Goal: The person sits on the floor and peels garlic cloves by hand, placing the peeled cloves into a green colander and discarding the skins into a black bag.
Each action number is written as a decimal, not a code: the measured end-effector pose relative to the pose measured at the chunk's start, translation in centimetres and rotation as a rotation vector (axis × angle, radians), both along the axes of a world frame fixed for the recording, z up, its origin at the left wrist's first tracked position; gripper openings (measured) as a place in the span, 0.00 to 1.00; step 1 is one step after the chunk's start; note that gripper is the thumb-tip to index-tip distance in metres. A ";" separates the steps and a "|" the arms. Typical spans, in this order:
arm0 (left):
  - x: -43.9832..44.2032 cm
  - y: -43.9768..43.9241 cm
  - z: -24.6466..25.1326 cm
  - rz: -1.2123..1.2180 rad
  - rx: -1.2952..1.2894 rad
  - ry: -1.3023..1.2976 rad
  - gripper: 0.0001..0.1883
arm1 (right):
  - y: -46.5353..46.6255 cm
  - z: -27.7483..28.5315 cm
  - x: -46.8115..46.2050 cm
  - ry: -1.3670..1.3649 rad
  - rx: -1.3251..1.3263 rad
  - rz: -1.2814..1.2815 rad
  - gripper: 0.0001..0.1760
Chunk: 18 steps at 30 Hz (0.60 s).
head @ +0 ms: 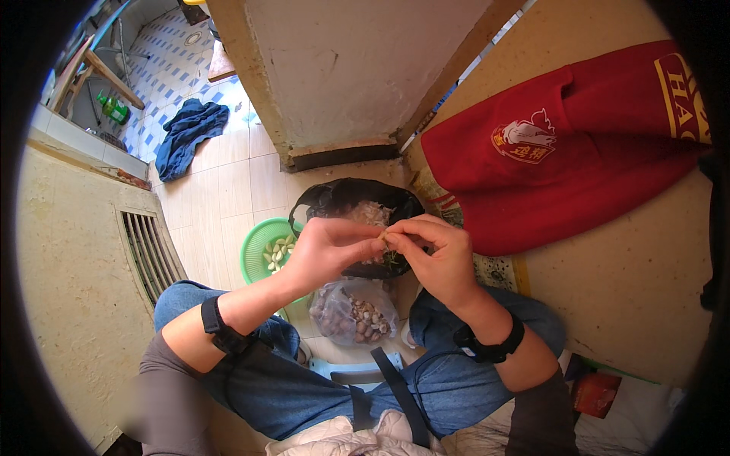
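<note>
My left hand [328, 248] and my right hand [436, 253] meet fingertip to fingertip above a black plastic bag [336, 191]. Between them they pinch a small pale piece [384, 235], probably a garlic clove; the fingers hide most of it. Papery peelings [370, 214] lie inside the open black bag. To the left, partly behind my left forearm, a green plastic colander [251, 245] holds several peeled garlic cloves [278, 251]. Nearer me, a clear plastic bag [331, 316] holds unpeeled garlic cloves [365, 328].
A red apron [513, 188] hangs over a tan surface at right. A wall end [342, 148] stands just beyond the black bag. Dark blue cloth [191, 134] and a green pump bottle [114, 108] are on the floor at upper left. A blue-grey plastic stool [353, 370] is between my legs.
</note>
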<state>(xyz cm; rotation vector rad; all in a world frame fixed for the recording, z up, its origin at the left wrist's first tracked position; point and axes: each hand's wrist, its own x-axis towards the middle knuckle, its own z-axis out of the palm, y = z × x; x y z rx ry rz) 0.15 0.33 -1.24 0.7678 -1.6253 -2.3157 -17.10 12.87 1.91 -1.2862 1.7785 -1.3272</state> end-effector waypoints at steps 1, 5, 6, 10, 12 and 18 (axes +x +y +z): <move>0.0 -0.2 0.0 -0.008 0.054 -0.016 0.15 | -0.1 0.1 -0.1 0.001 -0.010 0.003 0.06; 0.0 -0.5 0.1 -0.026 0.170 -0.045 0.16 | 0.2 0.3 -0.2 0.096 0.012 0.041 0.04; 0.1 -0.5 0.1 -0.027 0.141 -0.047 0.16 | 0.3 0.2 -0.3 0.072 0.027 0.048 0.04; 0.0 -0.7 0.0 -0.034 0.015 -0.076 0.15 | 0.2 -0.4 -0.7 -0.114 0.067 0.000 0.04; 0.0 -0.8 -0.1 -0.024 -0.003 -0.086 0.15 | 0.1 -0.4 -0.8 -0.079 0.054 -0.027 0.05; 0.0 -0.9 0.1 0.014 0.043 -0.075 0.14 | 0.1 0.2 -0.9 0.170 -0.002 0.056 0.08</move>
